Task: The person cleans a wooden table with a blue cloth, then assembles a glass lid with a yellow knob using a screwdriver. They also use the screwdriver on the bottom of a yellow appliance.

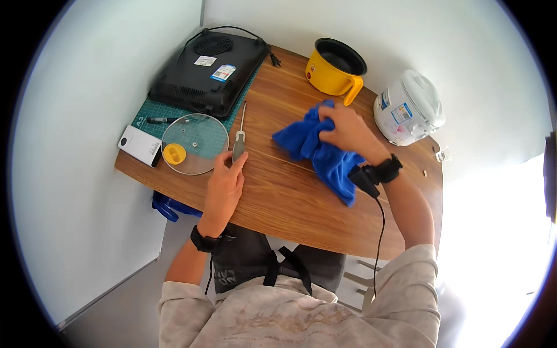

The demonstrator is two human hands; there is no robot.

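Observation:
My left hand (225, 184) is closed at the handle of a screwdriver (238, 144), whose thin shaft points away across the wooden table. Just left of it lies a round clear glass lid (204, 159) with a metal rim. A yellow knob (174, 153) shows within the lid's outline; whether it sits on or under the glass I cannot tell. My right hand (348, 130) grips a crumpled blue cloth (325, 159) against the tabletop, with some fingers hidden in its folds.
An upturned black cooktop (212, 75) with a cord and plug rests on a green cutting mat (149, 113). Nearby are a black pen (165, 120) and a white power bank (139, 145). At the back stand a yellow pot (331, 75) and a white rice cooker (409, 110).

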